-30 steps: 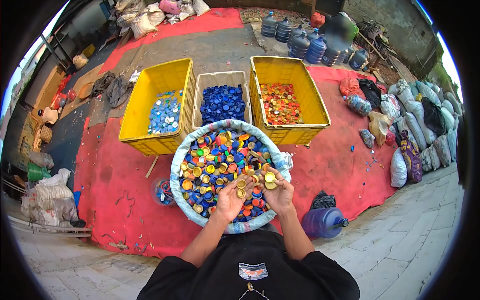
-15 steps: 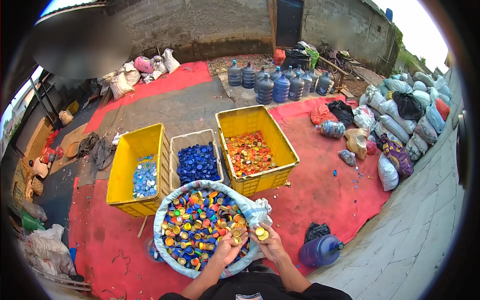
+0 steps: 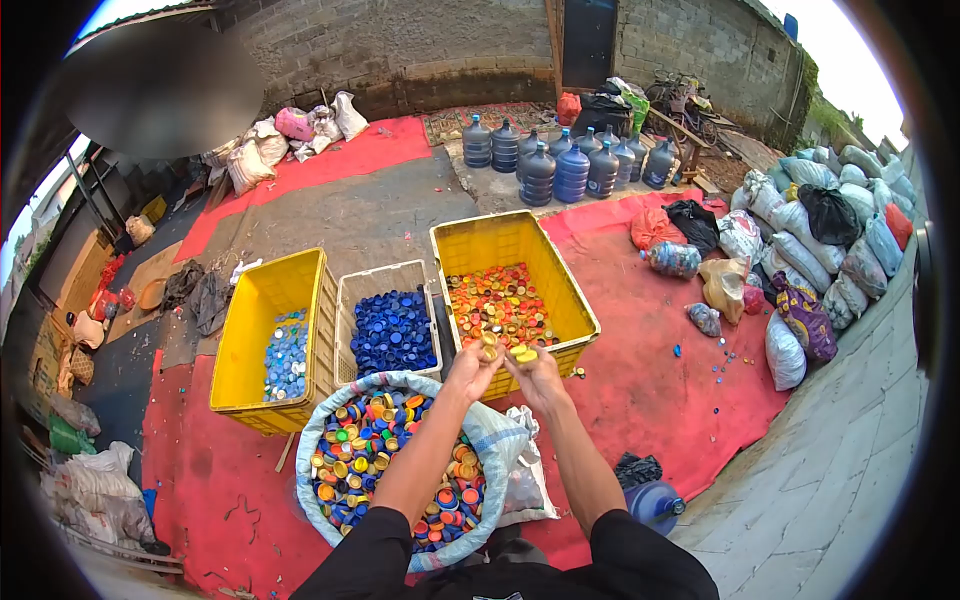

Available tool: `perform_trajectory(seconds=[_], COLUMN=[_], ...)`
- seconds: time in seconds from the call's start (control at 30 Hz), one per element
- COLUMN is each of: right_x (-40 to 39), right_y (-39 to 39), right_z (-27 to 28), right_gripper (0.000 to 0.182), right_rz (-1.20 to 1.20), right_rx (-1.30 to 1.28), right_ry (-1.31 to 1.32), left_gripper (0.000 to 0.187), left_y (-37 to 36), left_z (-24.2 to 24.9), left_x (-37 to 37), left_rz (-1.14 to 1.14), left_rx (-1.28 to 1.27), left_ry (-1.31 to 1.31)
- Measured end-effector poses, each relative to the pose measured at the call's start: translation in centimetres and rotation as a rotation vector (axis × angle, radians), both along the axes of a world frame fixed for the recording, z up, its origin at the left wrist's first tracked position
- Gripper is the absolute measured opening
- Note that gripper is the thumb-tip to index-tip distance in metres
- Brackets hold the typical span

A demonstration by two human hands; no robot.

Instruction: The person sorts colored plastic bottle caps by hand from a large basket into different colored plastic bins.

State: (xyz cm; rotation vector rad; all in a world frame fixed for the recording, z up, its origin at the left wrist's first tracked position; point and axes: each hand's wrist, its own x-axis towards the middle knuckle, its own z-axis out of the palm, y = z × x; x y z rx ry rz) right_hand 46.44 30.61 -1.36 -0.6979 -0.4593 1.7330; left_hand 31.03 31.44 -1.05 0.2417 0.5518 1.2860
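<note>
At the rightmost yellow rectangular plastic crate's (image 3: 552,285) near rim, the left hand (image 3: 472,371) and right hand (image 3: 540,378) grip round yellow plastic caps (image 3: 524,354).

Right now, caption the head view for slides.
Left hand and right hand hold yellow caps by a yellow crate of mostly red-orange caps.

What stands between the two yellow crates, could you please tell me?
A whitish crate holding dark blue caps stands between the left yellow crate and the right yellow crate, as the head view shows.
</note>
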Motion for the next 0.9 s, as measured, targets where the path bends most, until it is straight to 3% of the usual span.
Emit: perform_trajectory(seconds=[0.03, 0.07, 0.1, 0.17, 0.2, 0.23, 0.3, 0.43, 0.5, 0.6, 0.7, 0.73, 0.9], right_x=[-0.2, -0.4, -0.5, -0.2, 0.2, 0.5, 0.9, 0.4, -0.3, -1.7, -3.7, -4.6, -9.5], right_y=[2.9, 4.8, 6.0, 5.9, 4.9, 3.9, 1.1, -5.0, -8.5, -12.6, -17.5, -18.7, -22.6], right_z=[-0.4, -0.5, -0.7, -1.1, -1.7, -3.0, -3.2, -4.3, -3.0, -6.7, -3.1, -1.9, -1.7], right_gripper=[0.053, 0.051, 0.05, 0.063, 0.084, 0.087, 0.082, 0.073, 0.065, 0.054, 0.046, 0.04, 0.034], right_rz=[-0.016, -0.059, -0.097, -0.148, -0.103, -0.103, -0.065, -0.087, -0.021, -0.103, -0.231, -0.33, -0.146], right_rx=[0.031, -0.046, -0.125, -0.181, -0.128, -0.113, -0.136, -0.21, -0.197, 0.054, 0.474, 0.653, 0.702], right_ry=[-0.036, -0.055, -0.078, -0.135, -0.162, -0.15, -0.129, -0.207, -0.424, -0.767, -1.575, -1.697, -1.724], left_gripper=[0.034, 0.022, 0.016, 0.019, 0.034, 0.055, 0.062, 0.047, 0.039, 0.03, 0.023, 0.022, 0.019], left_y=[1.7, 4.9, 5.8, 4.9, 2.8, 0.3, -2.3, -9.1, -12.5, -17.9, -22.9, -24.5, -32.2], left_z=[2.3, -2.7, -2.7, -2.8, -2.0, 0.3, -1.1, -0.6, -0.2, 0.6, -0.3, -0.3, -1.7], left_x=[0.0, -2.0, -2.2, -3.8, -4.4, -4.7, -7.2, -11.3, -12.6, -13.7, -14.6, -14.6, -14.8], left_rz=[0.066, 0.018, 0.105, 0.113, 0.153, 0.136, 0.17, 0.212, 0.258, 0.289, 0.306, 0.318, 0.364], left_rx=[-0.065, 0.004, -0.112, -0.204, -0.123, -0.134, -0.165, -0.075, -0.056, -0.076, -0.113, -0.14, -0.214], left_ry=[0.052, 0.108, 0.121, 0.193, 0.235, 0.287, 0.201, 0.224, 0.335, 0.447, 0.556, 0.593, 0.648])
